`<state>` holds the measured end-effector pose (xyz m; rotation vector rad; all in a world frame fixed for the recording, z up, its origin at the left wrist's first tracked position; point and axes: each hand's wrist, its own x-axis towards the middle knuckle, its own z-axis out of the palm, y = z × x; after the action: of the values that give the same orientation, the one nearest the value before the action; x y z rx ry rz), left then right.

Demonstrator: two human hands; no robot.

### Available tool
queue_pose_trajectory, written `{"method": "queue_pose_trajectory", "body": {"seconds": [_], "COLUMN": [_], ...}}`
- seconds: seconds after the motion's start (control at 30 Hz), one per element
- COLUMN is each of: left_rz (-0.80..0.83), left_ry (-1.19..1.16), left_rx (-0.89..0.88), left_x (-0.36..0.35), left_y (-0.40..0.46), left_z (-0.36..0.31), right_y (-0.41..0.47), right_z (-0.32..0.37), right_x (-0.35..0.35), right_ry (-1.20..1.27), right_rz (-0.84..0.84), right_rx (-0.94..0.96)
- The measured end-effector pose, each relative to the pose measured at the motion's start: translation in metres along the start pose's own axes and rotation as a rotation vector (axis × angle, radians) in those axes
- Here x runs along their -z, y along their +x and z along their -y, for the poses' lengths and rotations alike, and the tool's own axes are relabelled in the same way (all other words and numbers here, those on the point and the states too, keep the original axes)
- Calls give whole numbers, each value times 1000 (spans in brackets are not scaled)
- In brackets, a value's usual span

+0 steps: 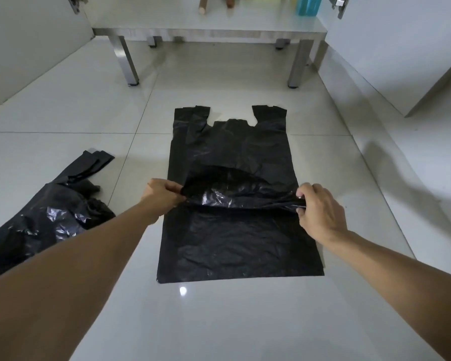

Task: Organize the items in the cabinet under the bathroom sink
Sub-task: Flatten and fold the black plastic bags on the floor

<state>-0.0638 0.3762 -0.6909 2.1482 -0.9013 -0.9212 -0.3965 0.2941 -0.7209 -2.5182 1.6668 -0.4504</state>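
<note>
We pinch the bag (235,238) (flat on the floor (245,321)) mid-length, left hand (162,195) and right hand (319,213) at opposite edges.

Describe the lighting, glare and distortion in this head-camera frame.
Head view: dim, cool light; a small bright glare spot on the glossy floor tile; sheen on the flat black bag pinched by the left hand and right hand; wide-angle bending of the cabinet doors at the edges; focus sharp overall.

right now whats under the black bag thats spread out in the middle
The black bag lies flat on the tiled floor; both hands, left hand and right hand, pinch up a fold across it. Whatever lies beneath the plastic is hidden.
</note>
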Motion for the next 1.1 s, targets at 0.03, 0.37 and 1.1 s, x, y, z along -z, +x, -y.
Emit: {"method": "queue_pose_trajectory", "body": {"seconds": [0.03, 0.37, 1.1], "left_rz": [17, 47, 12], "left_ry": [-22, -290, -101], "left_rx": [16, 251, 121], "left_x": [4, 6, 1], "left_y": [-2, -17, -13], "left_z": [3, 25, 41], "right_y": [-2, -26, -21], "right_z": [-1, -3, -14], "right_x": [0, 5, 3], "right_ry": [35, 393, -150], "right_rz": [12, 246, -130], "right_rx": [10, 48, 437]}}
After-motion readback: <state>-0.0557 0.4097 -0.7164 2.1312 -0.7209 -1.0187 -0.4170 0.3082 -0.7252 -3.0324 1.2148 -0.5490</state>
